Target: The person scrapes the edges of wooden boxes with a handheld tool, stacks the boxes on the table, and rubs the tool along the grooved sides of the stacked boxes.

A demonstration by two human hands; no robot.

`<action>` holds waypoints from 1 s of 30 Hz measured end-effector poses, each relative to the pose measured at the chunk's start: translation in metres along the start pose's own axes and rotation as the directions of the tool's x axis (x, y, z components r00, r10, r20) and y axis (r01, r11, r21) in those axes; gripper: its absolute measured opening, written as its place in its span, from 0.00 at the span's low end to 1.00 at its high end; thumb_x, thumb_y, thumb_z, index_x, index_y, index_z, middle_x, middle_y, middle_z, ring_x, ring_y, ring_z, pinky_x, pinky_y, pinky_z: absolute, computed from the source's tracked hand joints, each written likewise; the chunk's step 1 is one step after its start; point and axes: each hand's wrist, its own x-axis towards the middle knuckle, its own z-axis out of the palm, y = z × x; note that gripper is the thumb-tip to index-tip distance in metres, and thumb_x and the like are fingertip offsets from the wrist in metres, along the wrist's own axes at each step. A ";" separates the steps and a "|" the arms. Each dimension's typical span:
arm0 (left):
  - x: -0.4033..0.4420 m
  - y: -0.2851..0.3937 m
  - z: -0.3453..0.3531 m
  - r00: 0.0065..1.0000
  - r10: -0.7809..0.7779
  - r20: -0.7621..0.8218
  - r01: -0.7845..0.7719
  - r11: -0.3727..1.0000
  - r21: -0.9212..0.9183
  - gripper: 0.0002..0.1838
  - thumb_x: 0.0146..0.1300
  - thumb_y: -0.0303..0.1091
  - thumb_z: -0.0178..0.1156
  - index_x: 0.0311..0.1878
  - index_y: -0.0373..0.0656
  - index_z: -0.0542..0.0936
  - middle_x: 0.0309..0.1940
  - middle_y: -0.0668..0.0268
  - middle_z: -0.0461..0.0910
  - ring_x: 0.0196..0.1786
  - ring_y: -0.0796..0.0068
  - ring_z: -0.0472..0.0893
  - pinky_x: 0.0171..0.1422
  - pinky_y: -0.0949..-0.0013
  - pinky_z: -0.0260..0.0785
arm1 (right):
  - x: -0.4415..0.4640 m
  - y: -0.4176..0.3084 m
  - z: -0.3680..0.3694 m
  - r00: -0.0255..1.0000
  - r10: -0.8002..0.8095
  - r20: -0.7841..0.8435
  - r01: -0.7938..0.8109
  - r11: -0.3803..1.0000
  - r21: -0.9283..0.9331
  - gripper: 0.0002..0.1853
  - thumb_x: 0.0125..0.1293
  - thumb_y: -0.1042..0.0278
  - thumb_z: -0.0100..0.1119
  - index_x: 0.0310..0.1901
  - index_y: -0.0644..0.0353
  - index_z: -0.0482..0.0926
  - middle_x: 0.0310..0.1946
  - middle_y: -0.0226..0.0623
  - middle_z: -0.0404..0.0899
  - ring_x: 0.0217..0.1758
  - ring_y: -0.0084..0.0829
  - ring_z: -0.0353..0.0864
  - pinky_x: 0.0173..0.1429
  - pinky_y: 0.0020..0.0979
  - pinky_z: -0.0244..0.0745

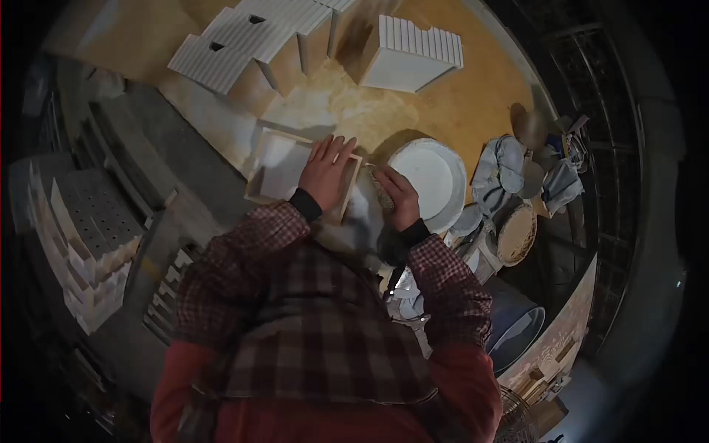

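Observation:
A shallow wooden frame or tray [271, 174] with a pale inside lies on the table before me. My left hand [327, 172] rests over its right part, fingers stretched toward the far edge. Just right of the frame, my right hand [397, 193] has its fingers wrapped round a small tool whose speckled handle [382, 193] shows at the palm; its tip is near the frame's right edge and is too small to make out. Close beside my right hand stands a round basin [428, 184] with a white inside.
White slatted stacks [255, 35] and another white block-like stack [413, 52] stand at the back of the yellowish table [473, 96]. Cloths [498, 173] and a round crusted dish [517, 235] lie at right. A dark bucket [517, 325] is lower right; perforated boxes [96, 221] are left.

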 end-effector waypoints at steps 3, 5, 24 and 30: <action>-0.012 -0.007 -0.019 0.999 0.012 -0.036 -0.014 0.998 -0.062 0.33 0.51 0.25 0.53 0.64 0.41 0.60 0.59 0.54 0.62 0.65 0.49 0.58 0.68 0.52 0.51 | 0.007 -0.003 0.002 1.000 -0.009 0.027 0.010 0.999 -0.033 0.25 0.45 0.83 0.56 0.50 0.58 0.75 0.50 0.41 0.73 0.48 0.43 0.74 0.51 0.36 0.71; -0.026 -0.014 -0.024 0.999 0.033 -0.038 -0.034 0.999 -0.008 0.29 0.52 0.27 0.56 0.60 0.40 0.65 0.58 0.54 0.63 0.62 0.50 0.61 0.65 0.53 0.54 | 0.014 0.000 0.006 0.997 -0.065 0.034 0.067 0.997 -0.033 0.27 0.44 0.84 0.55 0.50 0.58 0.75 0.50 0.43 0.73 0.48 0.44 0.75 0.51 0.37 0.72; -0.093 -0.037 -0.007 0.980 0.197 0.038 -0.196 0.980 -0.024 0.23 0.50 0.42 0.63 0.50 0.46 0.73 0.35 0.64 0.76 0.42 0.63 0.73 0.49 0.59 0.63 | 0.018 -0.005 -0.002 0.977 -0.103 0.186 0.133 0.979 -0.156 0.22 0.46 0.80 0.56 0.48 0.62 0.74 0.45 0.40 0.74 0.41 0.42 0.75 0.46 0.36 0.70; -0.095 -0.035 0.001 0.975 0.147 0.169 -0.155 0.987 0.037 0.17 0.54 0.39 0.57 0.47 0.45 0.75 0.30 0.63 0.75 0.38 0.63 0.73 0.45 0.60 0.63 | 0.026 -0.026 0.001 0.926 0.377 -0.033 -0.362 0.908 0.211 0.08 0.61 0.74 0.51 0.34 0.70 0.78 0.18 0.39 0.77 0.21 0.23 0.76 0.26 0.28 0.70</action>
